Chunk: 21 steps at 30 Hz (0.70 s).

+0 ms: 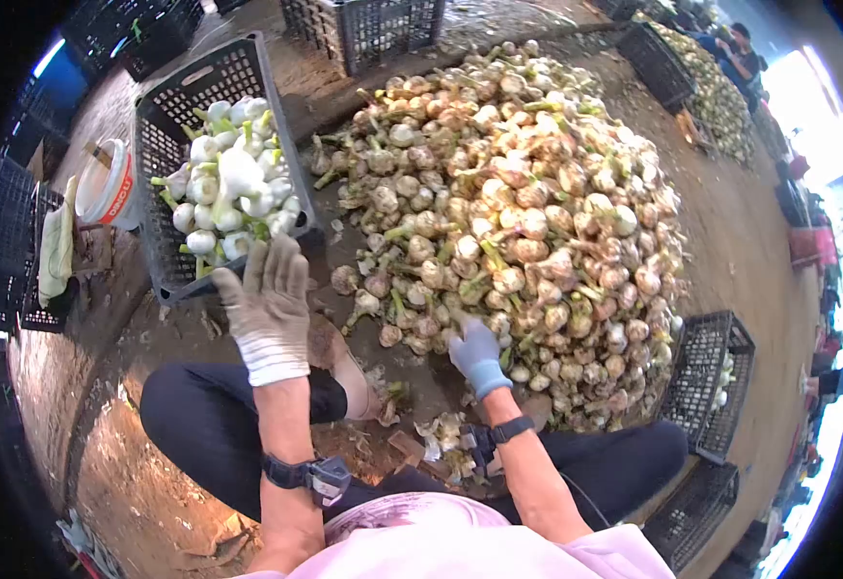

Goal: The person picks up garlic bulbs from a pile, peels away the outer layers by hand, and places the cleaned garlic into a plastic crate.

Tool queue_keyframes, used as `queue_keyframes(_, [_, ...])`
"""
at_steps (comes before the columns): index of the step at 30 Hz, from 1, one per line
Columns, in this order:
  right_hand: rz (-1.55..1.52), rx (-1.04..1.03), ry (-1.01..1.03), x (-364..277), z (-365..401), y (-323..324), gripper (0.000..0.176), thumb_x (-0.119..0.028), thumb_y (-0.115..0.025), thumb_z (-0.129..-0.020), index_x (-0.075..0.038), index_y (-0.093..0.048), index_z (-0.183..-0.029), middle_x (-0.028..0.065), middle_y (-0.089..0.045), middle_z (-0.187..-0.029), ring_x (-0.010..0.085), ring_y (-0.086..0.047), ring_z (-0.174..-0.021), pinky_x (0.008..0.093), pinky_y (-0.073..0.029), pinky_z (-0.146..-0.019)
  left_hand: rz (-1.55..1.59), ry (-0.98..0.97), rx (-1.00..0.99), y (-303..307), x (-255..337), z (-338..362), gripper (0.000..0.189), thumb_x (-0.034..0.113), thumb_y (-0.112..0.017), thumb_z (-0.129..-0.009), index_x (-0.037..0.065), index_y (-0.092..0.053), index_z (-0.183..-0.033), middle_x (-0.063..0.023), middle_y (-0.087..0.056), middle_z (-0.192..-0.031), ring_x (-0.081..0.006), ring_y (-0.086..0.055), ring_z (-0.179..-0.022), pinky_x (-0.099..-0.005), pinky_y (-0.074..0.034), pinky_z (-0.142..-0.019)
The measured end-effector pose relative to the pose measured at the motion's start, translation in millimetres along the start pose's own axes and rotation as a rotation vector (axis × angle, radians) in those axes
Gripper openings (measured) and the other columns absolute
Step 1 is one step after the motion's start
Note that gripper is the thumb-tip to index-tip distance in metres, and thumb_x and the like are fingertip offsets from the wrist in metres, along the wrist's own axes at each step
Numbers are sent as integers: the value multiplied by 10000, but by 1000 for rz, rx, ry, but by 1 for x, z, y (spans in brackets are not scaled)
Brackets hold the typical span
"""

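My left hand (272, 309), in a pale work glove, is open with its fingers stretched out at the near edge of a black plastic crate (298, 159). Cleaned white garlic bulbs (204, 183) with short green stems fill much of the crate. One whiter garlic bulb (241, 177) shows large above the others. My right hand (479, 355), in a grey-blue glove, is closed, fingers curled, at the near edge of a big heap of untrimmed garlic (537, 222). What it holds is hidden by the fingers.
A white bucket (108, 188) with red lettering stands left of the crate. More black crates are behind (363, 34) and at right (701, 381). Garlic skins and trimmings (450, 444) lie between my legs. A person (742, 63) sits by another garlic heap (706, 87), far right.
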State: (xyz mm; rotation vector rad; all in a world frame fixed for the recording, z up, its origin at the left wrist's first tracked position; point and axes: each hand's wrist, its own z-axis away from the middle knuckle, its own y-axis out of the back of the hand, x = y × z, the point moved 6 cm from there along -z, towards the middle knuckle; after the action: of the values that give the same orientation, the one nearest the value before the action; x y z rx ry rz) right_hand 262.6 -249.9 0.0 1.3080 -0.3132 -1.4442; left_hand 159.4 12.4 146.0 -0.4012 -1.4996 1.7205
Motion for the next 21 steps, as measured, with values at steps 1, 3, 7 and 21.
queue_keyframes(1, [132,127,27,-15,-15,8,468,-252,-601,-757,-115,-502,-1193,139,-543,-1140,304,-579,-933,401,-458,-783,-106,35,-58,23,-2,-3,472,429,-535,-834,8,-564,-1045,-172,-614,-1003,-287,-578,-1002,-414,-524,-818])
queue_keyframes(3, [391,145,122,-56,-45,16,612,-261,-600,-756,-146,-363,-1308,118,-440,-1280,294,-587,-934,398,-475,-761,-260,102,240,58,-39,10,260,299,-681,-741,66,-586,-807,-95,-617,-743,-248,-598,-687,-352,-517,-563])
queue_keyframes(7, [508,-49,16,-71,-89,-2,739,-208,-587,-744,-165,-211,-1378,127,-343,-1354,302,-607,-876,400,-506,-684,-418,589,623,133,-116,59,131,136,-599,-773,26,-537,-811,-94,-558,-696,-267,-568,-658,-410,-490,-633])
queue_keyframes(21, [-509,206,238,-56,76,64,433,-192,-673,-763,21,-552,-1121,127,-593,-1061,222,-552,-983,298,-419,-873,-232,682,83,75,-152,86,332,155,-585,-841,15,-500,-1131,-130,-552,-1085,-231,-582,-880,-311,-497,-792])
